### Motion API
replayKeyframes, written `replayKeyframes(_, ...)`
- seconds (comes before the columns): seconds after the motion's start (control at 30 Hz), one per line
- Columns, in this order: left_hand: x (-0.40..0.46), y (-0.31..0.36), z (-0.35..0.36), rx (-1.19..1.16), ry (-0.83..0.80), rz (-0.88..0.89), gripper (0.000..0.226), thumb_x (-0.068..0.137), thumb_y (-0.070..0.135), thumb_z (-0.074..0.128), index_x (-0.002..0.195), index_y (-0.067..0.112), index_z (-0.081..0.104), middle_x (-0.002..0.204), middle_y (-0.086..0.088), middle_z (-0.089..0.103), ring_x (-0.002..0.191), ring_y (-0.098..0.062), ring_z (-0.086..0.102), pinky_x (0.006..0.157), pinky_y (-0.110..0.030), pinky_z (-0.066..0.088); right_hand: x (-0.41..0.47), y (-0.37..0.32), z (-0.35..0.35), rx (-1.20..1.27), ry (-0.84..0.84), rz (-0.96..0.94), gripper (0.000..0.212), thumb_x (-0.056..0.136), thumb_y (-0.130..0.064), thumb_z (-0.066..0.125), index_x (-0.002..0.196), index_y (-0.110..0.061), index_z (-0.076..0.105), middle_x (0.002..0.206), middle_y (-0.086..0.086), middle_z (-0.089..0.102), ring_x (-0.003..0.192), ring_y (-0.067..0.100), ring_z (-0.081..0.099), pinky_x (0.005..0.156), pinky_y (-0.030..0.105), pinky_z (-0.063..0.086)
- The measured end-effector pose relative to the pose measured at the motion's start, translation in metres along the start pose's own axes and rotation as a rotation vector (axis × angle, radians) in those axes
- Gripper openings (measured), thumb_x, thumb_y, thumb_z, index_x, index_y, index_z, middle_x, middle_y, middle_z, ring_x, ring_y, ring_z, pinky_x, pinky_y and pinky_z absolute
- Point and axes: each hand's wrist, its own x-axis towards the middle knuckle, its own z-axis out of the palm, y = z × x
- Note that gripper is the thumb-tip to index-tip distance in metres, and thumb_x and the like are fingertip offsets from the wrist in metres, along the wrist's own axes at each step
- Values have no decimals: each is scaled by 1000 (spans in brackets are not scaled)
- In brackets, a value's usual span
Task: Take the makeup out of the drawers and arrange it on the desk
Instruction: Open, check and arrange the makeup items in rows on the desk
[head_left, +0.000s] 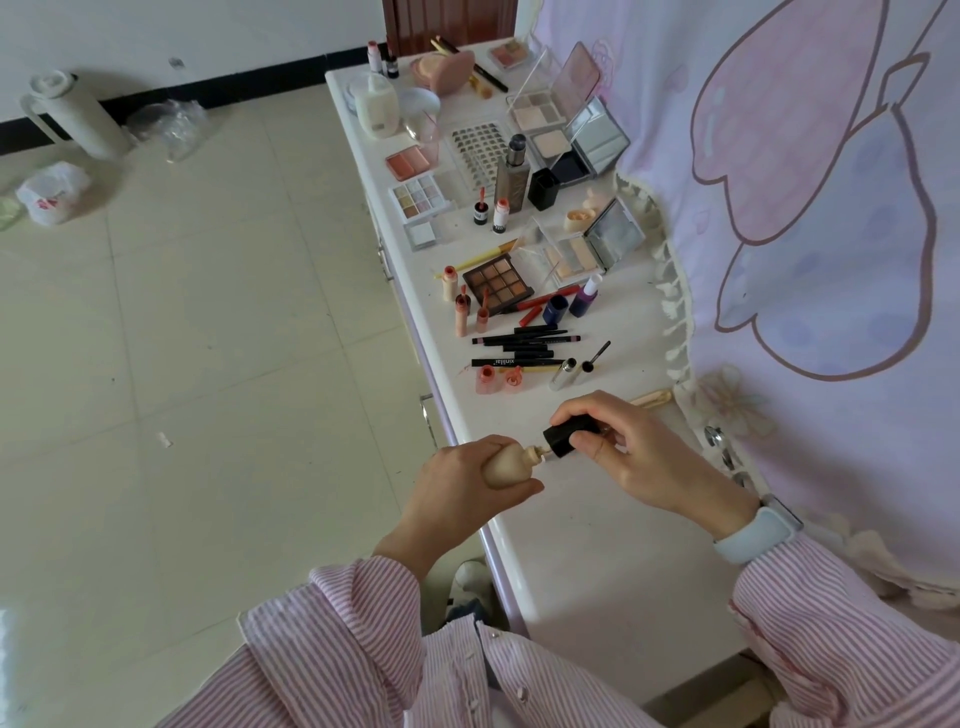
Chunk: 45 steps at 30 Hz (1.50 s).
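A long white desk (597, 545) runs from the person's lap toward twelve o'clock, its left edge trimmed in pale lilac. Above its near end, the left hand (457, 475) curls round a beige foundation bottle (511, 467), held tilted with the neck toward three o'clock. The right hand (649, 454) pinches the bottle's black cap (569, 435), which sits just off the neck, an applicator stem showing between them.

Toward twelve o'clock the desk is crowded with makeup: a row of black eyeliner pencils (524, 348) nearest, an open mascara tube (563, 373) beside them, then a brown eyeshadow palette (498, 283) with coral lip-gloss tubes (462, 312) at its nine o'clock. Farther back lie open mirrored compacts (597, 140) and a white lotion bottle (376, 106).

A pink cartoon-print curtain (805, 182) hangs along the desk's three o'clock side. At nine o'clock stretches a pale tiled floor (182, 338), with a white thermos jug (70, 111) and crumpled plastic bags (52, 192) by the wall near ten o'clock. Pink-striped sleeves (363, 639) fill the six o'clock edge.
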Motion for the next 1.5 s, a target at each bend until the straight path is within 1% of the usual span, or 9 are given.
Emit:
replayKeyframes(0.23, -5, -12, -3, -11, 14, -14, 34, 69, 40, 77, 98, 27, 66, 82, 13, 65, 75, -8, 60, 70, -23, 51, -2, 10, -14, -28, 24, 23, 37, 90, -8, 52, 98, -44, 52, 104, -16, 57, 99, 3, 54, 83, 17, 45)
replayKeyframes(0.33, -6, -14, -4, 11, 9, -10, 34, 70, 41, 76, 99, 27, 65, 83, 16, 63, 74, -6, 58, 67, -16, 47, -2, 9, -17, -10, 39, 24, 34, 89, -11, 51, 97, -44, 52, 103, -15, 57, 97, 4, 55, 81, 18, 46)
replayKeyframes(0.73, -5, -10, -3, 123, 20, -24, 36, 72, 48, 71, 102, 31, 63, 85, 13, 65, 74, -6, 53, 65, -19, 41, -2, -3, -4, -71, 36, -98, 22, 85, -17, 50, 102, -27, 61, 101, -12, 53, 93, 7, 55, 80, 19, 47)
replayKeyframes(0.93, -8, -21, -6, -87, 49, -69, 27, 69, 36, 78, 88, 39, 60, 79, 24, 60, 73, 1, 57, 66, -10, 44, -8, 0, -20, 57, 99, -56, 32, 83, -21, 50, 98, -49, 57, 101, -25, 54, 97, 0, 55, 78, 10, 44)
replayKeyframes(1.0, -7, -22, -4, -255, 78, -125, 31, 67, 29, 80, 85, 39, 58, 83, 20, 62, 77, 3, 59, 69, -10, 46, -10, 3, -20, 143, 148, 2, 33, 82, -18, 52, 95, -48, 58, 99, -25, 58, 93, 0, 58, 77, 10, 45)
replayKeyframes(1.1, -4, -25, -1, -511, 124, -186, 33, 62, 26, 80, 89, 32, 62, 91, 7, 68, 87, -8, 63, 79, -18, 51, -14, 9, -15, 319, 221, 73, 21, 79, -16, 53, 95, -29, 60, 84, -16, 65, 67, 2, 57, 65, 12, 45)
replayKeyframes(1.2, -2, -23, 1, -680, 175, -193, 34, 61, 27, 76, 92, 27, 64, 95, 1, 67, 87, -9, 62, 77, -18, 52, -15, 17, -1, 670, 280, 214, 20, 77, -9, 68, 93, -16, 60, 79, 0, 67, 66, 9, 57, 58, 20, 46)
replayKeyframes(1.3, 4, -21, 5, -736, 246, -232, 31, 70, 13, 76, 96, 23, 63, 99, 4, 61, 79, 7, 60, 69, -9, 48, -11, 28, 16, 1063, 281, 361, 46, 50, -28, 87, 85, -16, 59, 87, 8, 68, 70, 18, 60, 53, 22, 45)
replayKeyframes(1.5, 17, -24, 20, -563, 309, -264, 37, 72, 15, 77, 104, 22, 62, 106, 3, 47, 94, -6, 53, 74, -8, 48, -8, 31, 33, 1229, 301, 406, 71, 32, -34, 93, 84, -11, 50, 89, 7, 70, 80, 11, 66, 46, 18, 39)
